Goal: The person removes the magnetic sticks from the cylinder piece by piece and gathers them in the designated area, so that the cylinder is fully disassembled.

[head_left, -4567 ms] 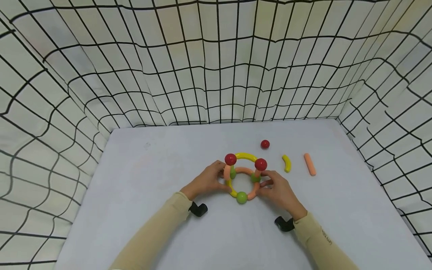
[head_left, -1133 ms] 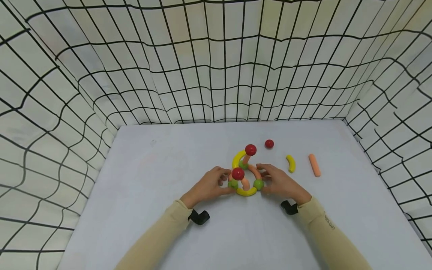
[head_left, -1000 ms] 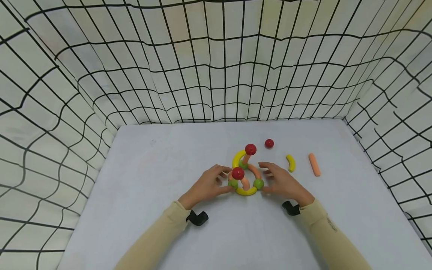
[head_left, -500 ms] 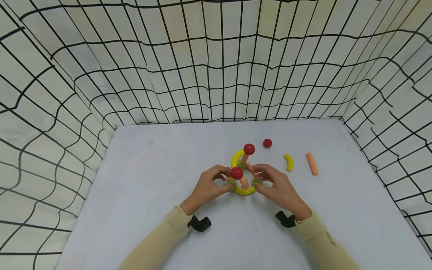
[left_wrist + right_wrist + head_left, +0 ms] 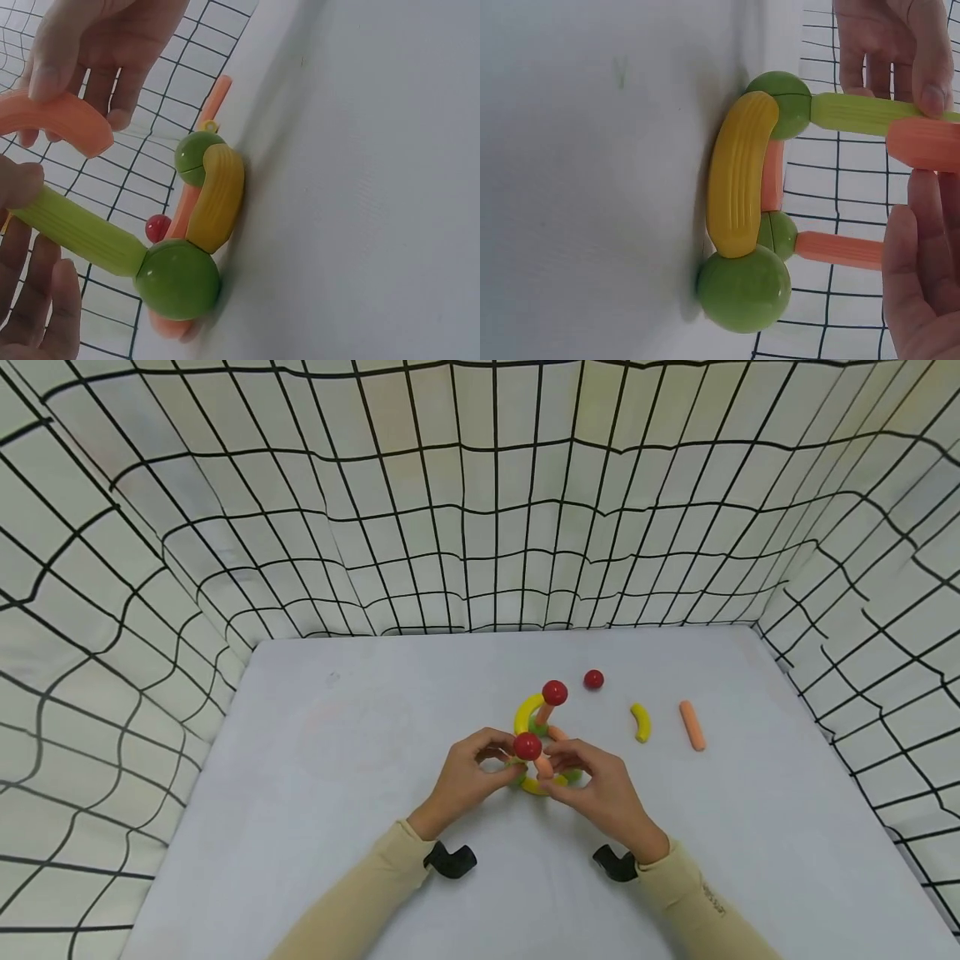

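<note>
A toy frame of balls and rods stands on the table, with green balls, a yellow curved rod (image 5: 739,176) and orange rods low down. My left hand (image 5: 467,777) pinches its upright light-green rod (image 5: 82,232), just under a red ball (image 5: 528,746). Between the thumb and fingers of my right hand (image 5: 606,789) is a curved orange rod (image 5: 60,120) near that ball; whether its far end touches the ball is hidden. A second red ball (image 5: 555,692) tops an orange upright rod (image 5: 840,249) at the back, beside another yellow arc (image 5: 527,712).
Behind the frame lies a loose red ball (image 5: 593,679). To the right are a short yellow curved rod (image 5: 641,722) and a straight orange rod (image 5: 692,725). Black-gridded white walls (image 5: 480,527) enclose the white table (image 5: 360,718) at the back and sides.
The frame has turned since the oldest frame. My right hand has moved left from the green ball on the frame's right and now pinches the curved orange rod. My left hand stays at the frame's left.
</note>
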Available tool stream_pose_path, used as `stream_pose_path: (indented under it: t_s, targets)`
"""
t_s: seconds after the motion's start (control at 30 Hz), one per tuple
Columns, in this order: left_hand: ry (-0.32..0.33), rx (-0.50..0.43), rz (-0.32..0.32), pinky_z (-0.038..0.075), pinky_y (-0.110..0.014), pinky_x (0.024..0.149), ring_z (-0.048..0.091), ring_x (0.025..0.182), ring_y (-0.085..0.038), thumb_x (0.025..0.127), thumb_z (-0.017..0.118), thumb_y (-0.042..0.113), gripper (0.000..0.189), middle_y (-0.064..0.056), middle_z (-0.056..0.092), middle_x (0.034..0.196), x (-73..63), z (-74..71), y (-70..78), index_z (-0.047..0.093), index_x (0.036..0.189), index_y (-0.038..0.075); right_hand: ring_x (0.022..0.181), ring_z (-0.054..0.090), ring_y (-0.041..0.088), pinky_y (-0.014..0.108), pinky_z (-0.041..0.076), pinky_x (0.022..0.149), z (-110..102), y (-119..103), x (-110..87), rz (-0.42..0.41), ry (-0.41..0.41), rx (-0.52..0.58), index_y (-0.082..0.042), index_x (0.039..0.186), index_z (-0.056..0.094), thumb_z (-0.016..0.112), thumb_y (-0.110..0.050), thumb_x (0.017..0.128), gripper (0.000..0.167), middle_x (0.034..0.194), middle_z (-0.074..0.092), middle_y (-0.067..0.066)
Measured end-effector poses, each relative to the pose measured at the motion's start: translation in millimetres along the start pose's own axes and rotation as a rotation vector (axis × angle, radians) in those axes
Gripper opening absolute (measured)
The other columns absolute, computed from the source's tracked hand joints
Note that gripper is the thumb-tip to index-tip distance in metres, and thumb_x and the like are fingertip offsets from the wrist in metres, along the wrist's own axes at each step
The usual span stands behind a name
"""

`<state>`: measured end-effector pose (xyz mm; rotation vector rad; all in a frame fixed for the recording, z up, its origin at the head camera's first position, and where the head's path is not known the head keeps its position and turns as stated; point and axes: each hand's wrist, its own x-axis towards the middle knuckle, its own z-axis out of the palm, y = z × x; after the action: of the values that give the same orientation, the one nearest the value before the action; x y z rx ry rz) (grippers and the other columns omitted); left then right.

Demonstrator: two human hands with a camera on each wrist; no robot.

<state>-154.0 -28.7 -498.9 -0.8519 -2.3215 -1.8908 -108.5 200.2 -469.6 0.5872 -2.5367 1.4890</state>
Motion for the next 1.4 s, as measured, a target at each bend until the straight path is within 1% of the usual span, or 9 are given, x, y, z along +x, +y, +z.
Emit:
stream_pose_path:
  t_s: [0.17,0.4,0.47,0.7,0.83,0.97,1.07,1.2,1.4]
  targets:
    - [0.024,-0.008,-0.008,0.064,-0.038,0.091,0.07,0.1,-0.028,0.087,0.079,0.0,0.029,-0.014,0.074,0.109,0.7,3.7,0.2,0.07,0.114,0.005,0.09,0.074,0.007,0.037,0.065,0.087,1,-1,-0.9,0.009,0.004,0.001,-0.014,0.114,0.072,0.086,-0.015,0.084,0.033,0.106,0.078,0.001]
    - [0.021,-0.007,-0.007,0.065,-0.037,0.091,0.07,0.1,-0.026,0.088,0.078,-0.001,0.028,-0.013,0.073,0.109,1.5,5.2,1.1,0.07,0.114,0.006,0.089,0.075,0.006,0.044,0.065,0.084,0,-3,-0.1,-0.017,-0.012,0.017,-0.01,0.112,0.072,0.085,-0.013,0.085,0.031,0.103,0.078,0.004]
    - [0.021,-0.006,-0.002,0.065,-0.037,0.09,0.071,0.1,-0.026,0.088,0.077,-0.001,0.028,-0.013,0.073,0.108,1.5,5.0,1.2,0.07,0.114,0.006,0.088,0.075,0.006,0.043,0.066,0.084,-1,-2,0.1,-0.027,-0.01,0.012,-0.009,0.112,0.072,0.085,-0.012,0.085,0.03,0.103,0.078,0.004]
    - [0.024,-0.007,0.004,0.065,-0.038,0.089,0.071,0.099,-0.025,0.088,0.077,-0.002,0.029,-0.013,0.073,0.108,1.5,4.4,0.6,0.07,0.115,0.006,0.088,0.076,0.009,0.031,0.066,0.083,-1,-2,1.3,-0.046,0.012,-0.013,-0.007,0.114,0.073,0.085,-0.009,0.085,0.032,0.103,0.079,0.006]
    - [0.027,-0.01,-0.009,0.065,-0.036,0.089,0.071,0.101,-0.026,0.087,0.077,-0.003,0.032,-0.014,0.074,0.113,1.0,2.4,1.5,0.069,0.117,0.006,0.089,0.077,0.016,0.025,0.064,0.084,-4,-1,3.5,-0.054,0.051,0.003,-0.008,0.119,0.072,0.082,-0.005,0.087,0.034,0.103,0.08,0.008]
    - [0.025,-0.011,-0.034,0.065,-0.033,0.09,0.071,0.103,-0.027,0.087,0.077,-0.002,0.033,-0.013,0.074,0.116,0.8,1.0,2.5,0.069,0.118,0.006,0.092,0.077,0.019,0.019,0.062,0.085,-7,0,5.4,-0.045,0.055,0.038,-0.007,0.124,0.071,0.08,-0.004,0.088,0.036,0.108,0.079,0.01]
    - [0.024,-0.016,-0.045,0.065,-0.032,0.09,0.071,0.103,-0.028,0.087,0.077,-0.002,0.032,-0.013,0.074,0.115,1.0,0.7,2.3,0.07,0.118,0.006,0.094,0.077,0.016,0.016,0.06,0.088,-10,2,5.6,-0.023,0.044,0.055,-0.005,0.124,0.071,0.079,-0.006,0.09,0.035,0.11,0.078,0.013]
    - [0.03,-0.026,-0.044,0.065,-0.034,0.09,0.07,0.102,-0.03,0.087,0.077,-0.003,0.032,-0.014,0.073,0.113,0.8,1.0,0.6,0.07,0.117,0.006,0.096,0.075,0.006,0.013,0.058,0.091,-17,5,5.7,0.026,0.055,0.044,-0.007,0.123,0.071,0.079,-0.008,0.09,0.034,0.111,0.077,0.013]
    - [0.032,-0.03,-0.046,0.065,-0.036,0.09,0.07,0.102,-0.031,0.087,0.078,-0.002,0.032,-0.015,0.073,0.111,-0.1,1.9,-0.6,0.07,0.117,0.006,0.096,0.072,-0.002,0.011,0.058,0.089,-31,13,5.4,0.072,0.092,0.007,-0.006,0.122,0.071,0.079,-0.005,0.089,0.034,0.117,0.075,0.013]
